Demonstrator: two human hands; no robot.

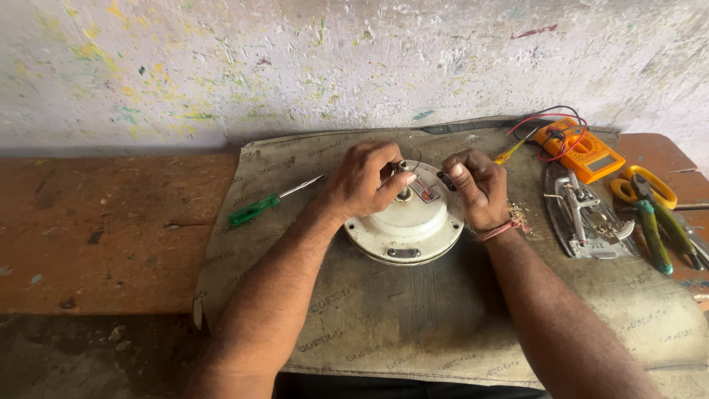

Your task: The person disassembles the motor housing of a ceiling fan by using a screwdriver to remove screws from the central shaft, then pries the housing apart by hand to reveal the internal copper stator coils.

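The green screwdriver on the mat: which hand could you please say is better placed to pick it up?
Left, probably. The left hand on the fan motor sits nearer the green screwdriver; the right hand is on the motor's far side.

Worn reddish bench [111, 236] against wall. Grey sack mat [413, 318] spread over middle and right, hanging off front edge. Yellow-handled pliers [650, 188] at right end.
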